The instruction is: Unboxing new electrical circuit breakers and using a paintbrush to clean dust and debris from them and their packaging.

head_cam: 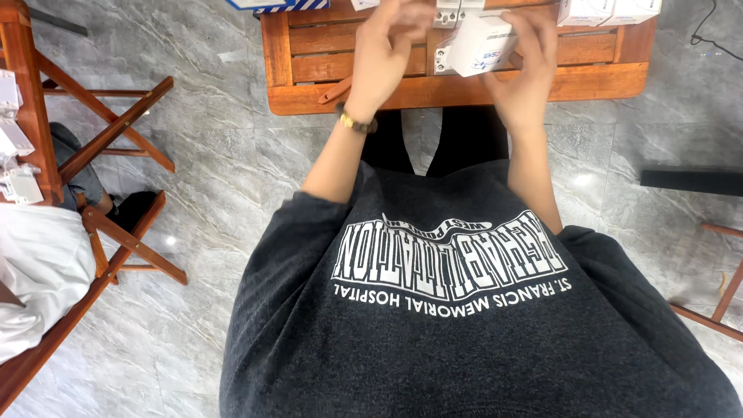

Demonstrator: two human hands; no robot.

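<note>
packing workshop: boxed stock [611, 11], wooden tables [464, 89]

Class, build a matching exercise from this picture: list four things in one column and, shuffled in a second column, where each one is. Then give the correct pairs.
Things:
1. Small white cardboard box
2. Gold-coloured bracelet
3. Orange slatted wooden table
4. Folding wooden chair

Places:
A. At the picture's left side, on the grey marble floor
B. Around the left wrist
C. Held between both hands
D. Under the hands, at the picture's top

Pairs: 1-C, 2-B, 3-D, 4-A
</note>
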